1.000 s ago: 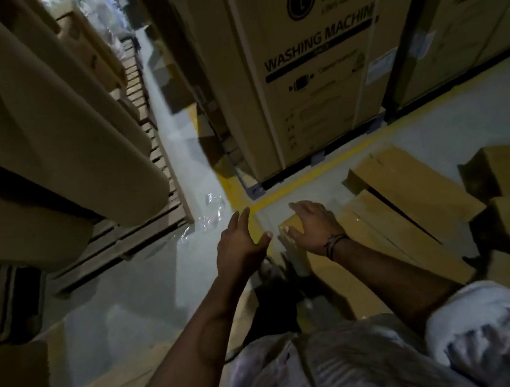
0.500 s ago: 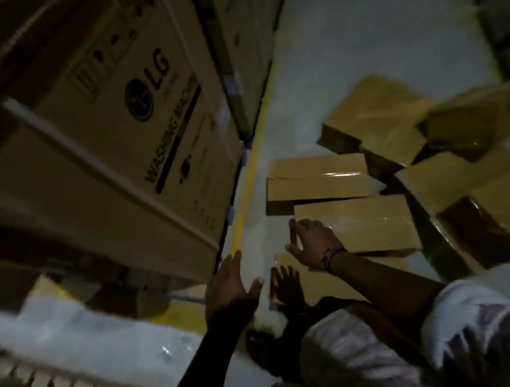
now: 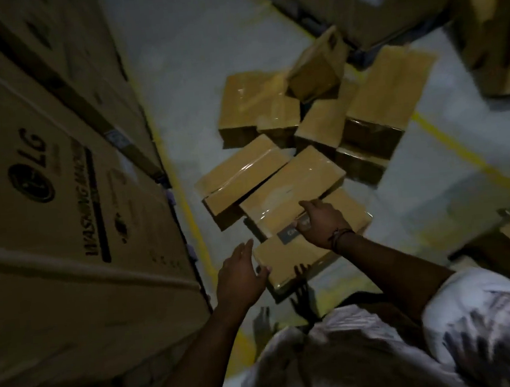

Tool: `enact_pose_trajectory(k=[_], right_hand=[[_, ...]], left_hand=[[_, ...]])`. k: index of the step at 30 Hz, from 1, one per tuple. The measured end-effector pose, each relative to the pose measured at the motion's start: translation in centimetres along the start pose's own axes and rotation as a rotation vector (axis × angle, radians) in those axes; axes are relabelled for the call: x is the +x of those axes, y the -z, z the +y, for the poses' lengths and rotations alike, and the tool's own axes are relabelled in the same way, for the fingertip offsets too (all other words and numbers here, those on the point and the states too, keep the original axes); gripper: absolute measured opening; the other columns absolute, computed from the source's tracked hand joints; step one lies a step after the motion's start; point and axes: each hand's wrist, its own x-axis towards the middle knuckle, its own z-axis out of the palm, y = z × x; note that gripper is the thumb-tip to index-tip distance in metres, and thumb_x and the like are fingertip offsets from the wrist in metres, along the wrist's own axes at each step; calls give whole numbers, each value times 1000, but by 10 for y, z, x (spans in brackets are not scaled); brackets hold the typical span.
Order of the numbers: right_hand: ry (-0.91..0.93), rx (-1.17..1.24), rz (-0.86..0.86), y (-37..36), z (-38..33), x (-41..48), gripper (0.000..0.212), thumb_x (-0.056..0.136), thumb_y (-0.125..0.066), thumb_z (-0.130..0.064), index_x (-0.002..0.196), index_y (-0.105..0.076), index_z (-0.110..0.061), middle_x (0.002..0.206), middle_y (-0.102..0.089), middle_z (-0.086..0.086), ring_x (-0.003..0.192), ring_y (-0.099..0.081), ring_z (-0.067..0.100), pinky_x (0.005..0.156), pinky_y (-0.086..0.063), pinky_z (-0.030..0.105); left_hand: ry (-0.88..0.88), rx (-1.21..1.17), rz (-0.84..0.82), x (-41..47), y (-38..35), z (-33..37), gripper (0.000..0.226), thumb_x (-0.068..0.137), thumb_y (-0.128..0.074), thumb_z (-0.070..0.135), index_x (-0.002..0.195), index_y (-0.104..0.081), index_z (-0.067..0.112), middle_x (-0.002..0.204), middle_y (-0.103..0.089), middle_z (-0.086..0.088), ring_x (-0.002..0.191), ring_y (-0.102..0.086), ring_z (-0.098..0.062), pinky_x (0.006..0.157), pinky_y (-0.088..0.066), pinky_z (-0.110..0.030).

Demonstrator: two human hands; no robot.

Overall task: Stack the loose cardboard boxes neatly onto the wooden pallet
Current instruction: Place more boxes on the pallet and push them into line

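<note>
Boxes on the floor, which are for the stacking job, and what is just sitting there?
For the job: nearest box, with the right hand on it and the left hand beside it; loose boxes behind.
Just there: washing machine carton; yellow floor line.
</note>
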Motion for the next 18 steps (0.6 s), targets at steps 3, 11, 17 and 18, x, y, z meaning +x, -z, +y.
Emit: enact_pose_trajectory(k=[3,11,17,18], right_hand=[[-96,66,30,-11,24,-47,70,97,-53,-54,154,-36,-17,151,-43,12,131,-46,37,103,-45,48],[-281,202,62,-50,72,-189,67,98,-53,-54,151,-40,-16,152,-43,14,135,-43,36,107,-43,50],[-348,352,132,-64,84,-243,67,100,-51,-53,153,-37,-15,157,-36,11,138,-40,37,109,-42,50],[-349,381,141,-66,86,-249,68,100,-50,-54,154,-36,-16,158,-36,11,139,-39,37,109,-41,51]], left_hand=[[-100,62,-77,-13,-14,11,81,98,-55,59,162,-19,26,166,-29,-2,147,-35,-29,117,-33,-48],[-264,107,-109,-69,-43,60,79,95,-61,55,159,-28,22,159,-39,-7,138,-45,-34,106,-45,-50],[-350,237,-173,-104,-55,89,80,95,-61,54,160,-26,23,160,-38,-6,137,-46,-35,104,-47,-49],[-368,265,-191,-108,-58,93,80,95,-61,54,160,-26,23,160,-37,-6,136,-47,-35,103,-48,-49]])
